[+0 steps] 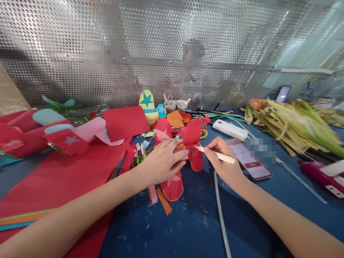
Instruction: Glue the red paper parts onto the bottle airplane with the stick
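Note:
My right hand (223,159) pinches a white pen (221,156), its tip on a red paper petal (197,163) that bears faint light lines like a star. My left hand (165,157) lies across the middle of the red paper craft, fingers bent over it and steadying it. Rounded petals spread out around that hand, and the lower one (172,188) carries a pale star. Beside the wrist shows part of a green plastic bottle (137,160); whether it joins the craft is hidden. Orange and pink paper strips (163,201) stick out below.
Red paper sheets (53,179) cover the left side, with more paper crafts (66,139) behind. A phone (251,159), a white device (230,129) and a white cable (221,215) lie to the right. Corn husks (295,122) and a magenta power strip (319,175) are farther right. A perforated metal screen (161,36) stands behind.

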Tool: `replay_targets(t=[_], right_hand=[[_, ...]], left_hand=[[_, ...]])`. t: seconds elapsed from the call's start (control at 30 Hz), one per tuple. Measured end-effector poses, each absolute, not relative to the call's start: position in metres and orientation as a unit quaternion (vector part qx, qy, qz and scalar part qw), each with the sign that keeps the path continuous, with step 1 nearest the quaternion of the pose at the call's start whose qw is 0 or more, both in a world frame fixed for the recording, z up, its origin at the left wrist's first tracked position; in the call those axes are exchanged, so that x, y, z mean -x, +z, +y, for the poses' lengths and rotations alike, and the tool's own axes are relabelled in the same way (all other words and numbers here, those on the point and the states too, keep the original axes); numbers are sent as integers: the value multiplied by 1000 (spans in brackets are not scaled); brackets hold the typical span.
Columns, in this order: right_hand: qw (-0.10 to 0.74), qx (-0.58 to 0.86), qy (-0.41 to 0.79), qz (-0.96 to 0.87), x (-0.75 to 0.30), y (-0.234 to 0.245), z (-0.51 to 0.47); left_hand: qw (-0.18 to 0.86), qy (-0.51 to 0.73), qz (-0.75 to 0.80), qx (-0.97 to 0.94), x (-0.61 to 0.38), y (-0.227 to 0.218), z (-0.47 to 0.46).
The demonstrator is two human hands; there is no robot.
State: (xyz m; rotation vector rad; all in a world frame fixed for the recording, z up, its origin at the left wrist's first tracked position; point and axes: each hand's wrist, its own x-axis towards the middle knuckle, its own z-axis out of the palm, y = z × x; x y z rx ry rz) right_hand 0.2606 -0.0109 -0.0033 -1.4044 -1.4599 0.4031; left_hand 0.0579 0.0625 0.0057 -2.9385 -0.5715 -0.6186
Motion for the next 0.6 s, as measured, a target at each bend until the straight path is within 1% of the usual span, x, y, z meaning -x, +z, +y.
replay_targets(t=[0.6], right_hand=[[510,583,161,-612,-261,-4,-11]], left_hand=[[51,-199,-188,960,-58,4,64]])
